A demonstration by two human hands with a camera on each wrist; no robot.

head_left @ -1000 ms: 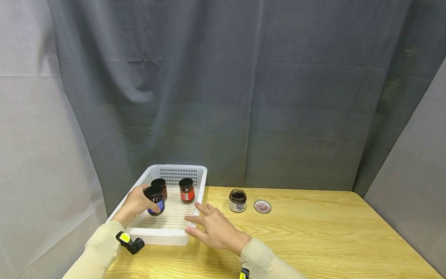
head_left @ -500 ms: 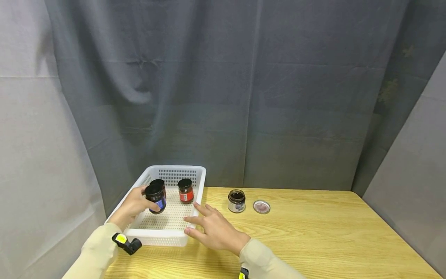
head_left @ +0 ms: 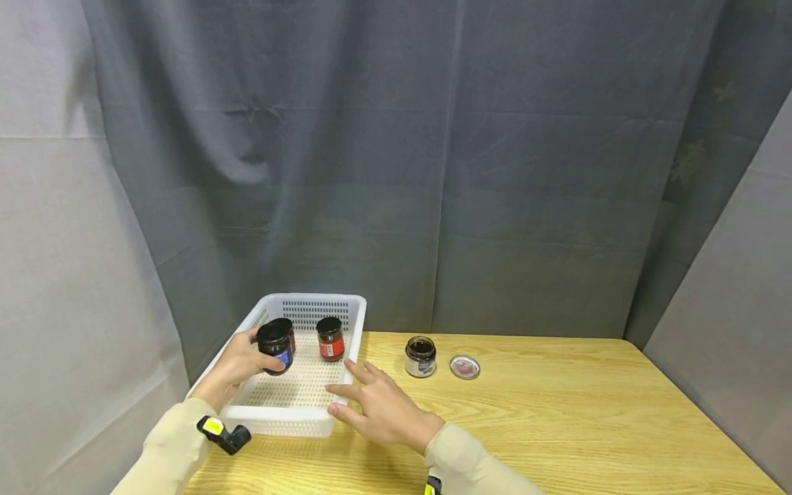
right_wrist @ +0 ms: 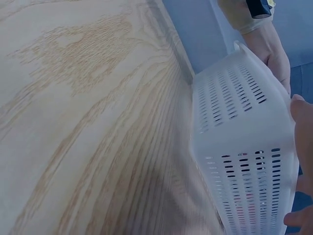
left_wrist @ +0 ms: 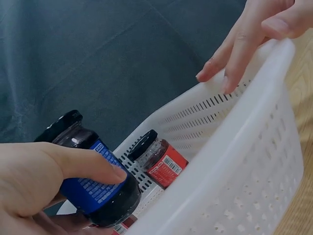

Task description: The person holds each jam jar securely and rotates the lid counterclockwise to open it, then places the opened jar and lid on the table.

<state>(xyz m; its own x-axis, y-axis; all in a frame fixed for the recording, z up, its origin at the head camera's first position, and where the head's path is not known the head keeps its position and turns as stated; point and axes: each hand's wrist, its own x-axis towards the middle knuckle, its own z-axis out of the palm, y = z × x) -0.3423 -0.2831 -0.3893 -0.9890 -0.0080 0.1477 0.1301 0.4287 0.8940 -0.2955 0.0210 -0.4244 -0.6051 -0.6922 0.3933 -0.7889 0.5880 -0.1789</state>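
My left hand (head_left: 238, 361) grips a dark glass jar with a blue label and black lid (head_left: 275, 349) inside the white plastic basket (head_left: 278, 414). In the left wrist view the thumb lies across the label of this jar (left_wrist: 98, 181), which leans in the hand. Right behind it, mostly hidden, is another black-lidded jar (head_left: 291, 337). A jar with a red label (head_left: 331, 348) stands at the basket's right side. My right hand (head_left: 390, 405) has its fingers spread, with the fingertips on the basket's right rim, and it grips nothing.
Right of the basket, on the wooden table (head_left: 544, 412), stands an open jar with a pale label (head_left: 421, 364). Its lid-like round disc (head_left: 465, 367) lies beside it. A grey curtain (head_left: 396, 206) hangs behind the table, with pale cloth at both sides.
The blue-labelled jar has shifted slightly toward the back of the basket in my left hand, covering more of the jar behind. My right hand stays on the rim.
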